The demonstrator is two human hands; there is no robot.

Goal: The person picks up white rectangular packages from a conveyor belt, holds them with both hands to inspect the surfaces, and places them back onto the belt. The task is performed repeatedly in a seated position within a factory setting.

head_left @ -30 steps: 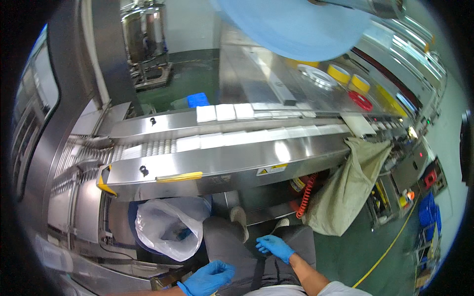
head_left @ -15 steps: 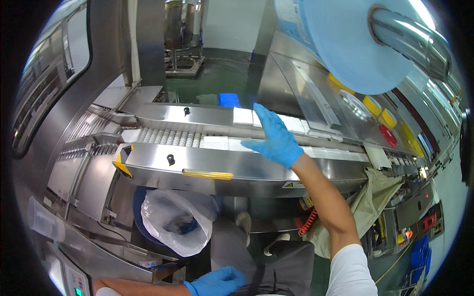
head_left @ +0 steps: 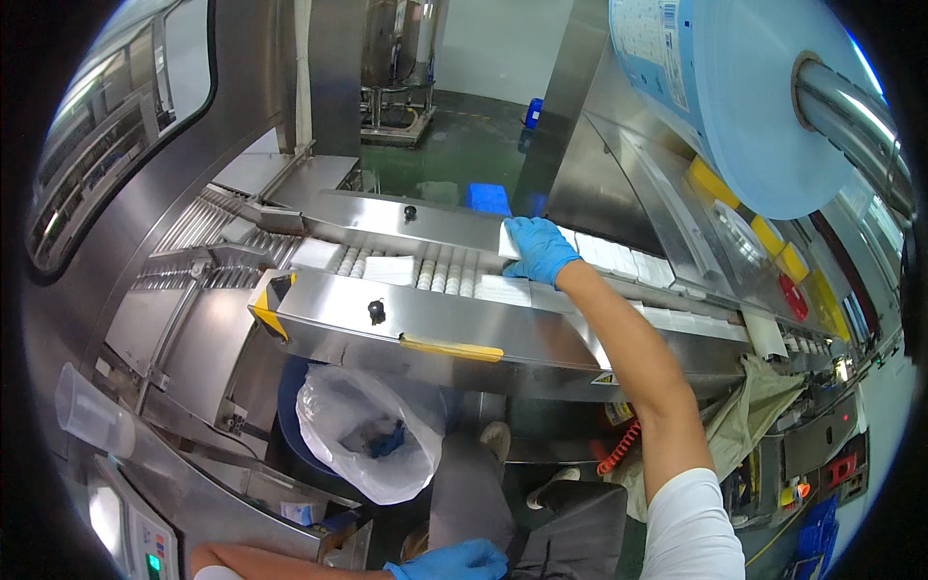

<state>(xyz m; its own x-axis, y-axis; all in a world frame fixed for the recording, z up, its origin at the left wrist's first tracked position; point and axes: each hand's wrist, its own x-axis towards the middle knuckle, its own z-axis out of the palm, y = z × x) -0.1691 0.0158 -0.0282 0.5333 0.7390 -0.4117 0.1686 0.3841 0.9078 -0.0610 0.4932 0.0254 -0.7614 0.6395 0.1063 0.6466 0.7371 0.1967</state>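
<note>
My right hand (head_left: 541, 253), in a blue glove, reaches over the steel conveyor. Its fingers and thumb close round a white folded pad (head_left: 507, 242) at the left end of the row on the far rail; the hand hides part of it. Below the hand, a white pad (head_left: 505, 290) lies in the roller channel, and farther left come another white pad (head_left: 390, 270) and a third pad (head_left: 317, 255). My left hand (head_left: 452, 561), also blue-gloved, rests over my lap at the lower edge, loosely open with nothing visible in it; the picture's edge cuts it off.
More white pads (head_left: 623, 259) line the far rail to the right. A large blue film roll (head_left: 764, 106) hangs upper right. Below the conveyor stands a bin with a clear liner (head_left: 372, 454). A scale (head_left: 145, 536) and a plastic jug (head_left: 92, 411) sit lower left.
My right hand has gone from spread above the conveyor to closed round a pad on the far rail. Pads in the channel have moved left and spaced apart. The view has shifted.
</note>
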